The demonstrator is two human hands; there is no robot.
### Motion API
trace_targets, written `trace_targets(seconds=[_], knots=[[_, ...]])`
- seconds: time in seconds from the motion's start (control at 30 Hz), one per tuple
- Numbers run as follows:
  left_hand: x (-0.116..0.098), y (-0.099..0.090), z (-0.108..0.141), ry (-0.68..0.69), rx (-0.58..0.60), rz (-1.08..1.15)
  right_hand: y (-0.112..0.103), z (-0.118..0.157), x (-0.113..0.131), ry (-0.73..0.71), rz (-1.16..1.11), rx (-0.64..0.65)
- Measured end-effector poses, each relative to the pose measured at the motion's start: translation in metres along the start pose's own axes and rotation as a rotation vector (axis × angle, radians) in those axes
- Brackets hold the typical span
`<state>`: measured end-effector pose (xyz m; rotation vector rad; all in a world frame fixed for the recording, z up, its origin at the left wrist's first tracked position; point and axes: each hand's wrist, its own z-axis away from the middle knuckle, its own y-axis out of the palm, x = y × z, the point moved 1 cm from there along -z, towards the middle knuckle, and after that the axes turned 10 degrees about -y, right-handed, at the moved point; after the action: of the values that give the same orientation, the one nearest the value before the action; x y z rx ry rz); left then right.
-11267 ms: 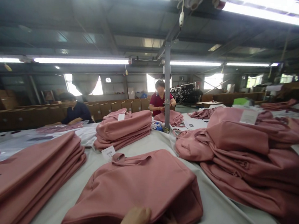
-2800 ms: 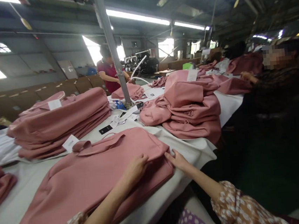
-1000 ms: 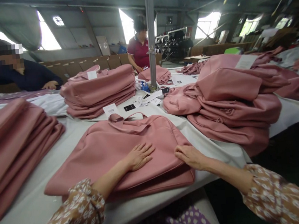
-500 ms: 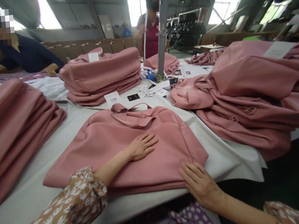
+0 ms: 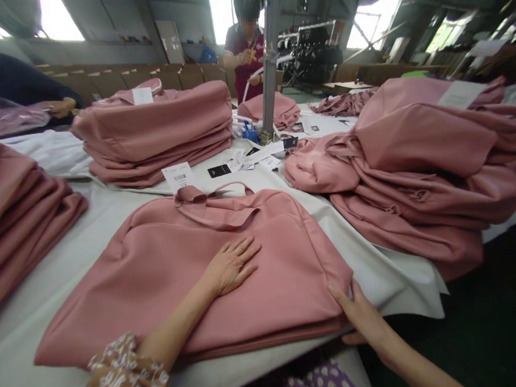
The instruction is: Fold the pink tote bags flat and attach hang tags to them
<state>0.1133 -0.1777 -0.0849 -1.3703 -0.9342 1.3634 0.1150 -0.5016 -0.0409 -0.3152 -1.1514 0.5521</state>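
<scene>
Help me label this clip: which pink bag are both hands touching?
The front-centre bag: the left hand lies flat on it, the right hand touches its right corner. Neither touches the left stack, back stack or right heap.

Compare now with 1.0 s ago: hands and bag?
Right hand moved down from the bag's right edge to its near right corner, curled before, spread now; grip there unclear. Bag's raised, folded right side now lies flatter. Unchanged: left hand flat on the bag, white tag just beyond it.
</scene>
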Motion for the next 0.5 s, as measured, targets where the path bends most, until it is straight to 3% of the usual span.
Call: trace_targets(seconds=[0.1, 0.2, 0.27, 0.37, 0.5], knots=[[-0.003, 0.001, 0.002, -0.039, -0.011, 0.01, 0.003, 0.001, 0.007, 0.041, -0.164, 0.046], [-0.003, 0.002, 0.002, -0.124, -0.009, 0.034, -0.003, -0.031, 0.025, -0.156, -0.085, 0.099], [-0.004, -0.002, 0.001, -0.206, -0.002, 0.061, -0.005, -0.06, 0.033, -0.337, 0.023, 0.064], [-0.014, -0.016, 0.007, -0.29, 0.041, 0.121, -0.001, -0.087, 0.028, -0.481, 0.12, 0.018], [-0.056, -0.037, 0.025, -0.112, 0.251, 0.242, -0.003, -0.09, 0.006, -0.44, 0.252, 0.086]])
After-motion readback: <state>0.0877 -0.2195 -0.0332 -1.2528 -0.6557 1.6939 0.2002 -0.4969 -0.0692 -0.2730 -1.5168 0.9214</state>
